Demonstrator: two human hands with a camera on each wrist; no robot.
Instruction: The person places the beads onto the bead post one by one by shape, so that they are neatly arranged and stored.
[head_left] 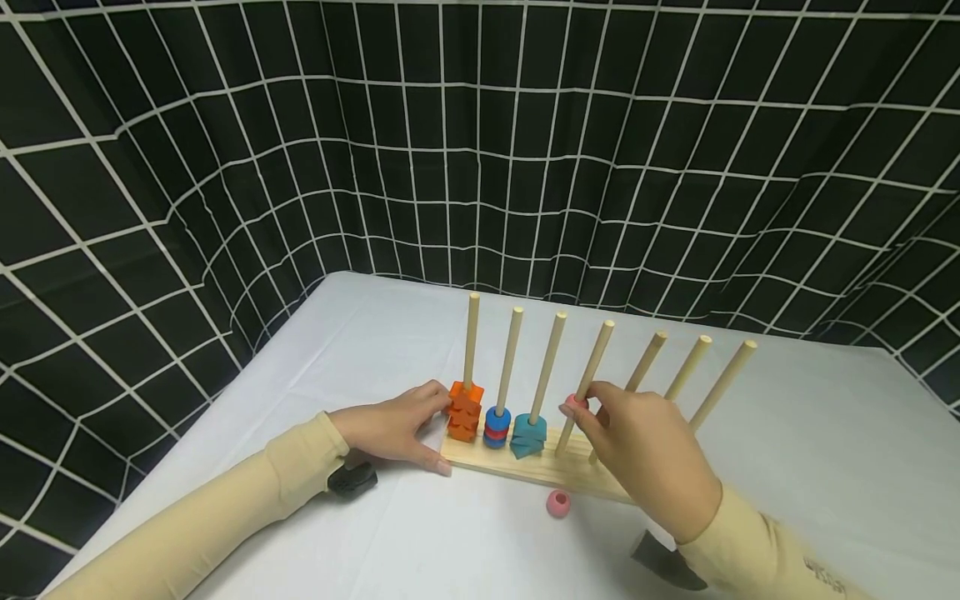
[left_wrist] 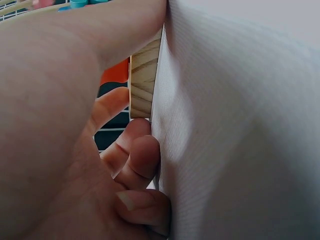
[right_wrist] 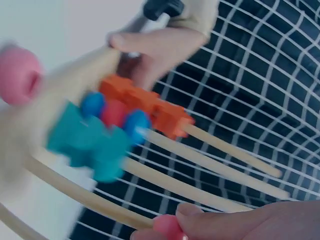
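Note:
My left hand (head_left: 397, 425) holds the left end of a wooden base (head_left: 510, 468) with several upright pegs, its thumb by the front edge and its fingers at the end and behind. Between thumb and fingertips my right hand (head_left: 648, 450) pinches a pink bead (head_left: 576, 402), which sits partway down the fourth peg from the left. The first peg carries orange pieces (head_left: 465, 412) in a stack. On the second are blue and red beads (head_left: 497, 429), and teal pieces (head_left: 529, 435) fill the bottom of the third. My right hand partly hides the pegs farther right.
A loose pink bead (head_left: 558, 503) lies on the white tablecloth (head_left: 390, 533) in front of the base. Dark wrist devices (head_left: 352, 481) show under both sleeves. Behind the table hangs a black cloth (head_left: 480, 150) with a white grid.

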